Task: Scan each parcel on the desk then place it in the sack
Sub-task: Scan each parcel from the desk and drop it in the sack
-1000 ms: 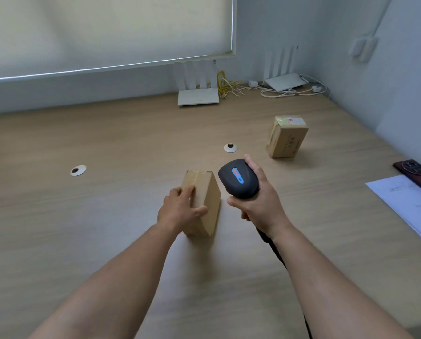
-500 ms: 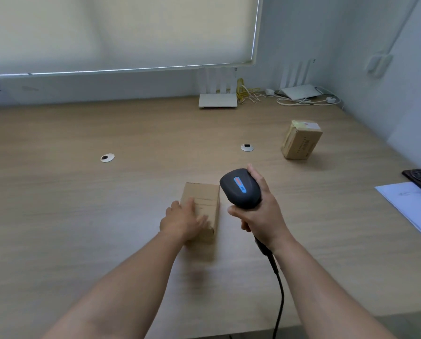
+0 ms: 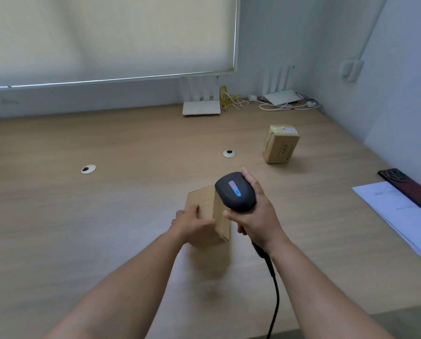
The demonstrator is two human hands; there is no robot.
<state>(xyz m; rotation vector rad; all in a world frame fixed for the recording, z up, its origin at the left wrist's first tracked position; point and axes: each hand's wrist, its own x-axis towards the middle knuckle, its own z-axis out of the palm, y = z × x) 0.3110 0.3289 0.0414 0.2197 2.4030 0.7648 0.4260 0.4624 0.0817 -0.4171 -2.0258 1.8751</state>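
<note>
**Near parcel tipped up under the scanner**

The left hand [image 3: 192,225] now grips the near parcel [image 3: 208,216] with fingers curled round its left side, and the box has been turned from the flatter lie it had half a second ago to a tilted pose with one face up toward the scanner [image 3: 235,190]. The right hand [image 3: 255,220] keeps its grip closed round the scanner's handle, with the black head just above the parcel's upper right corner and the cable [image 3: 274,289] trailing toward the near edge of the counter [image 3: 106,216].

By the look of it, the person is hunting for the label. No barcode shows on the visible faces, so the scan seems not yet done.

The second parcel [image 3: 280,144] stands well apart on the far right, untouched. The sack is not in view.
</note>
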